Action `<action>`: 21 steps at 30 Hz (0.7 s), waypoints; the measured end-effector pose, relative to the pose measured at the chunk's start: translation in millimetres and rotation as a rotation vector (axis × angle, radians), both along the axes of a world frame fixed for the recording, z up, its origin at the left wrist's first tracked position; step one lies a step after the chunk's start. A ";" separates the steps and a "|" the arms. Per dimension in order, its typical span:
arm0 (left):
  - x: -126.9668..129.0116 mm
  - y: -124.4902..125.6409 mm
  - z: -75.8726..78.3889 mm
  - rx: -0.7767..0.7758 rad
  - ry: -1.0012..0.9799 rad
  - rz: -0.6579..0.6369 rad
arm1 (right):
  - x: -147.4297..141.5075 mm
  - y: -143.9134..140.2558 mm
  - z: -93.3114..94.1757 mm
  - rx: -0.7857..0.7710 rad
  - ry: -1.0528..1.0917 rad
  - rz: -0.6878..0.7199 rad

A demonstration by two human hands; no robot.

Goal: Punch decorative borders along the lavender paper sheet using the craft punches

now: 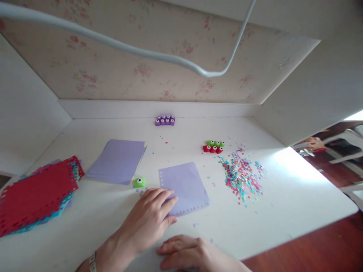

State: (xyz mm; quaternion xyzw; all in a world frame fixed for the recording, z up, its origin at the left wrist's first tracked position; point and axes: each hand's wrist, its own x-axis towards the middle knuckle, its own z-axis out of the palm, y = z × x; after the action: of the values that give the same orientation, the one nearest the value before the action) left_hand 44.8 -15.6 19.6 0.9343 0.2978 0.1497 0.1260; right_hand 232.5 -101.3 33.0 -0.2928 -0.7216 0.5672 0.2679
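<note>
White desk (283, 196) filled the middle of the frame, boxed in by white side panels and a flowered back wall. Lay at far left, partly cut off by the frame edge: a stack of red and teal sheets (36, 194) with punched borders. Sat just right of it, left of centre: a pile of plain lilac paper (117, 160). Lay at lower centre: one lilac sheet (185, 187), holes punched along its left and bottom edges. Rested flat on that sheet's lower left corner: the left hand (149, 219), fingers spread and pressing, pinching nothing. Lay at the bottom edge, palm down on the desk just below the sheet: the right hand (188, 255), fingers loosely together, holding nothing, partly cut off. Stood just beside the left fingertips, upper left of the sheet: a small green punch (139, 182).

Could slide or crease, that sheet, under uneven pressure from one hand. Could be swept to the floor by a sleeve or the sheet's edge: the confetti heap (242, 177) at right of centre. Could be knocked: the green punch.

Hard to make out: shapes on the red and green punches (213, 146) and the purple punches (165, 120) near the back wall. Blurred across the top: a pale cable (141, 53), ends out of view.
</note>
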 end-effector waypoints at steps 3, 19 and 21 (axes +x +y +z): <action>-2.6 3.1 -3.9 0.069 -0.029 -0.025 | 25.2 0.6 9.1 -0.008 -0.112 -0.219; -44.1 41.1 21.9 0.244 -0.478 0.685 | 100.9 53.6 -3.5 -0.008 -0.174 -1.045; -48.6 42.1 21.1 0.291 -0.482 0.693 | 62.1 41.2 3.5 -0.027 -0.137 -0.815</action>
State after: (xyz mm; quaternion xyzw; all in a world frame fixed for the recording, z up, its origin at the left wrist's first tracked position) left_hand -3.8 26.5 40.8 0.7258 0.5313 0.4370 0.0017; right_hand 294.6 -60.1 36.5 -0.5950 -0.5554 0.4035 0.4181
